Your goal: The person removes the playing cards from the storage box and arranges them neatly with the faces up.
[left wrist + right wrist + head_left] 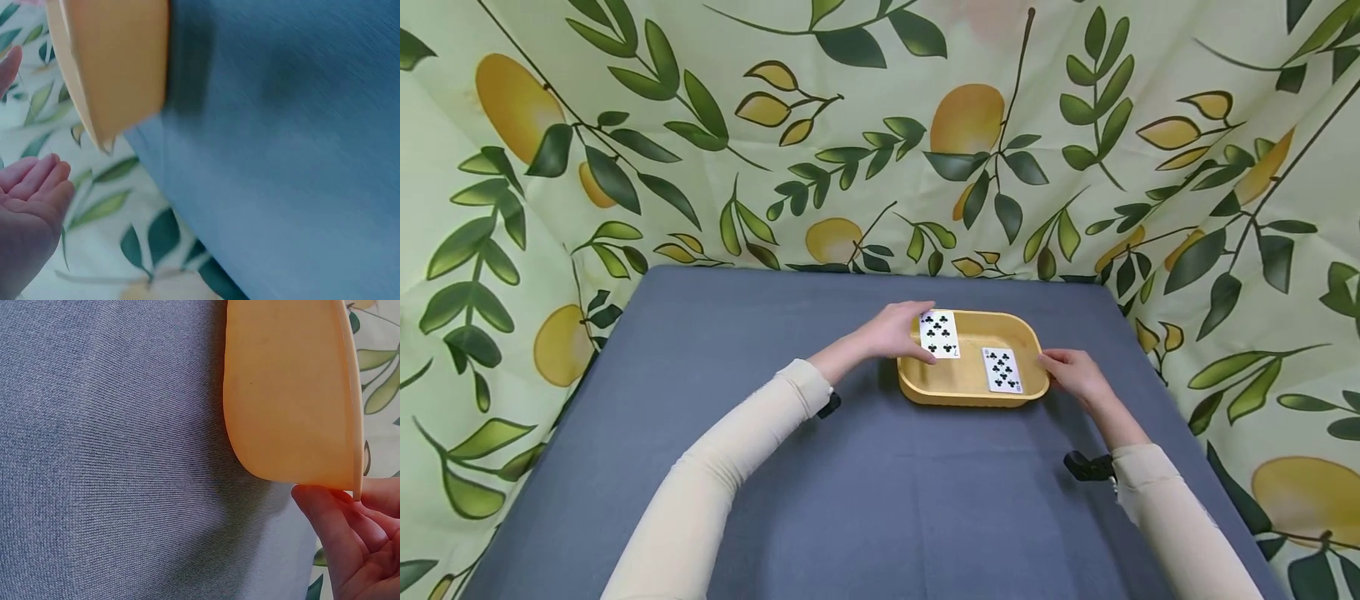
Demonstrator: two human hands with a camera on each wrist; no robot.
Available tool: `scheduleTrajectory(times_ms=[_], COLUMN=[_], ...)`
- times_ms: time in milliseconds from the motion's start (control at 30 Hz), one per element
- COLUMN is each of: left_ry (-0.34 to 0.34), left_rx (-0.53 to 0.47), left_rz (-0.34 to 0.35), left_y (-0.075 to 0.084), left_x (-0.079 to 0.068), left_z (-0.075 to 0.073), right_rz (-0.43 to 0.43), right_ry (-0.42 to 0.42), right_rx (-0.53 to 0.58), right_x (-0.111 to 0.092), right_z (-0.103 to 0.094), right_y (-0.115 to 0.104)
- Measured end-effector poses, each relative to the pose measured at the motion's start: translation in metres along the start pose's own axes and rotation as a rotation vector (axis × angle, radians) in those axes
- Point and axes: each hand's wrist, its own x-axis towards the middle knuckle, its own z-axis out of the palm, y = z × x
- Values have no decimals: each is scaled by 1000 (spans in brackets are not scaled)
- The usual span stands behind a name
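Note:
A yellow oval tray (970,322) with low walls stands on the blue-grey cloth. Two playing cards lie face up in it: a club card (939,335) at the back left, its top close to the far rim, and another club card (1002,370) nearer the front right. My left hand (898,331) is at the tray's left end, thumb and fingers spread on either side of the left card's edge. In the left wrist view the fingers (47,181) look loose, with nothing between them. My right hand (1075,372) pinches the tray's right-hand rim between thumb and fingers (328,515).
The cloth-covered table (850,492) spreads in front of the tray and to its left. A fabric curtain (880,100) printed with leaves and fruit hangs behind the table and along both sides. Dark wrist straps show at both cuffs.

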Motion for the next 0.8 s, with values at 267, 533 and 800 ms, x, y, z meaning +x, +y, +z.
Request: scheduleTrajectory(times_ms=[267, 533, 800], left_ry=[93, 70, 29], left_rx=[-12, -11, -2], left_rz=[-78, -115, -109], left_y=[-39, -78, -99], left_x=[-48, -73, -70], left_z=[-31, -27, -4], right_rz=[-16, 9, 7], right_ry=[-10, -7, -2], right_rx=[-2, -10, -4], right_x=[-2, -3, -1], right_z=[0, -1, 1], right_y=[1, 2, 3])
